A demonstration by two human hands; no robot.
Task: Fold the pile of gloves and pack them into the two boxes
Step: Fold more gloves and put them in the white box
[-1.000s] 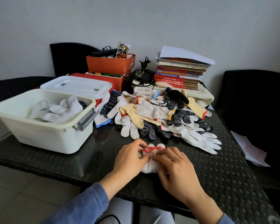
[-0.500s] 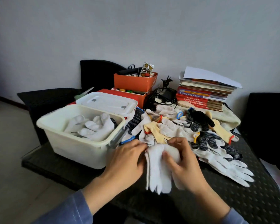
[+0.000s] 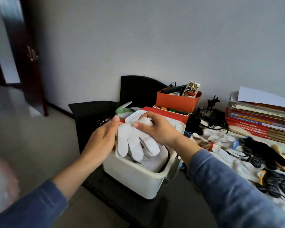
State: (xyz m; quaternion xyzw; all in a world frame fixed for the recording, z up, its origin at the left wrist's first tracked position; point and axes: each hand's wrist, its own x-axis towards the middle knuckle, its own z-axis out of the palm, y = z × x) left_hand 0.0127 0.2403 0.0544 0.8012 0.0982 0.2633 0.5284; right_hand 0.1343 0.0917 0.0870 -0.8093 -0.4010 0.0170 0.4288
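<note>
Above the open box, at the table's left end.

Item 1: folded white knitted glove pair (image 3: 135, 143). It is held cuff end up, with its fingers hanging over the box mouth. Judged to be held this way so the fold survives the drop and the pair lands flat.

Item 2: cream rectangular plastic box (image 3: 135, 181), lid off, with a grey handle on its right side. White gloves already lie inside, so packing is under way.

Item 3: second box under a white plastic lid (image 3: 177, 128), directly behind the first. It is closed and probably reserved for later pairs.

Item 4: loose pile of white, black-speckled and yellow gloves (image 3: 230, 145), spread on the black woven table (image 3: 184, 186) to the right of the boxes. Much remains to fold.

Left hand (image 3: 104, 140): forearm reaching in from the lower left. The thumb is raised against the glove pair's upper left edge. The other fingers are hidden behind the fabric and appear to cup and hold it.

Right hand (image 3: 160, 129): wrist bent, arm crossing above the handle. The fingers curl over the cuff end and the thumb pinches underneath, keeping the fold closed.

Also present: orange cardboard box of oddments (image 3: 178, 101) and a stack of books (image 3: 257, 120), both against the wall.
</note>
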